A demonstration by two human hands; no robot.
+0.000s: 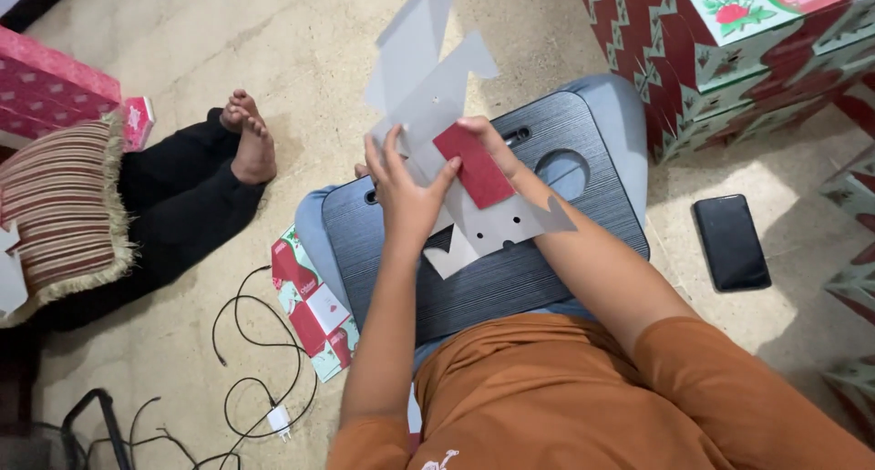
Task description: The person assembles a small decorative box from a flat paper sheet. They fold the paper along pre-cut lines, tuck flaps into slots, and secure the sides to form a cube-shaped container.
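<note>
A flat grey die-cut cardboard box blank [428,96] with a red printed flap [474,166] is held over a dark lap tray [510,278] resting on my knees. My left hand [406,192] grips the blank from the left, fingers spread over its grey side. My right hand [488,137] holds it from behind near the red flap, mostly hidden by the card. The blank's upper flaps stick out past the tray over the floor.
A black phone [731,242] lies on the floor at right. Stacked red-and-green patterned boxes [729,51] stand at upper right. A folded box [314,306] and a charger cable [264,379] lie at left. Another person's legs [210,178] and a striped cushion [59,206] are farther left.
</note>
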